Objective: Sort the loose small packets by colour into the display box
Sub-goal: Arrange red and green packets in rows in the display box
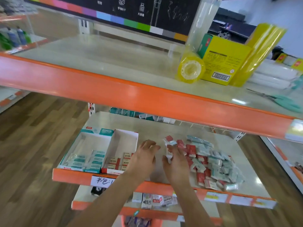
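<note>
Pinching several packets (168, 153) in right hand (176, 163), loose pile (211, 163) just beside to its right, display box (98, 151) lying leftward (nearer the left hand (144, 156), fingers spread, holding nothing).

Head-worn view, looking forward and down over store shelving

The single camera sits above both forearms, facing the middle shelf (164, 133) at close range (wide-angle, edges bowed). The upper shelf (114, 63) crosses the frame nearer the lens, above the right hand (176, 163) and left hand (144, 158); wooden floor (32, 145) lies left of them, far below.
</note>
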`<state>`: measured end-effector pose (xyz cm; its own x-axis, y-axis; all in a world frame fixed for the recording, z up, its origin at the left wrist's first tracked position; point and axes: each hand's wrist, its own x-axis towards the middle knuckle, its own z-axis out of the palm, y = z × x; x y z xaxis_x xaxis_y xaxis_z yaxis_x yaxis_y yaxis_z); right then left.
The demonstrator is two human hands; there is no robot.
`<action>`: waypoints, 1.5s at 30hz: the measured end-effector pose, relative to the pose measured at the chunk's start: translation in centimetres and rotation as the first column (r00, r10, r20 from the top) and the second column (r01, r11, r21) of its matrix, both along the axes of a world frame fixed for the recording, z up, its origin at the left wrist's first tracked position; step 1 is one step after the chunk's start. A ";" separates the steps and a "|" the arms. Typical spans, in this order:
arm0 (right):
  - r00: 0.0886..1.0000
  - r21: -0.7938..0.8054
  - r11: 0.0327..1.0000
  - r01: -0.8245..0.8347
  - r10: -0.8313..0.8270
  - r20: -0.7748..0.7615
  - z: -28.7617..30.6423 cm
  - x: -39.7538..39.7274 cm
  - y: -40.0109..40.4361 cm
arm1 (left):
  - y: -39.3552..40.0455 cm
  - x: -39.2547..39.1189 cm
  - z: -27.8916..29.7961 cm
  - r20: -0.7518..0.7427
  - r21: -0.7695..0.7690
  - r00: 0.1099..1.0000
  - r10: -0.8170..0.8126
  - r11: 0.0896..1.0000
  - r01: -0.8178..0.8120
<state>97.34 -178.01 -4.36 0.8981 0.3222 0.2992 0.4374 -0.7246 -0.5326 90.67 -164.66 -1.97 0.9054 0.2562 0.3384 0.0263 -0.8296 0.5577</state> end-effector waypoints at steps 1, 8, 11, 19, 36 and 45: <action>1.000 0.008 1.000 0.012 -0.012 0.001 -0.2 0.2 -0.4 | -0.6 0.1 -0.2 -0.024 0.008 1.000 -0.017 1.000 0.017; 0.998 -0.117 0.992 0.055 -0.055 0.003 -2.4 0.4 -2.0 | -2.5 -0.1 -2.5 -0.135 -0.035 0.986 -0.100 0.995 0.096; 0.998 -0.130 0.989 0.070 -0.070 0.000 -2.4 0.1 -2.0 | -2.7 -0.4 -3.4 -0.125 -0.027 0.987 -0.102 0.995 0.099; 0.998 -0.001 1.000 -0.029 0.029 0.048 -2.0 -0.3 -2.5 | -2.7 -0.6 -3.7 -0.066 -0.080 0.997 -0.040 0.996 0.035; 0.992 -0.101 0.987 -0.123 0.122 -0.015 -1.9 0.0 -2.6 | -2.9 -0.5 -3.5 -0.142 -0.060 0.990 -0.018 0.998 0.009; 0.988 -0.069 0.985 -0.155 0.154 -0.031 -1.6 -0.1 -2.7 | -2.9 -0.5 -3.6 -0.094 -0.069 0.996 -0.014 0.998 0.007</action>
<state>97.25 -180.76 -6.01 0.8429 0.4773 0.2484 0.5341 -0.6857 -0.4945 90.18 -167.56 -5.53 0.9352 0.2662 0.2336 0.0728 -0.7900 0.6088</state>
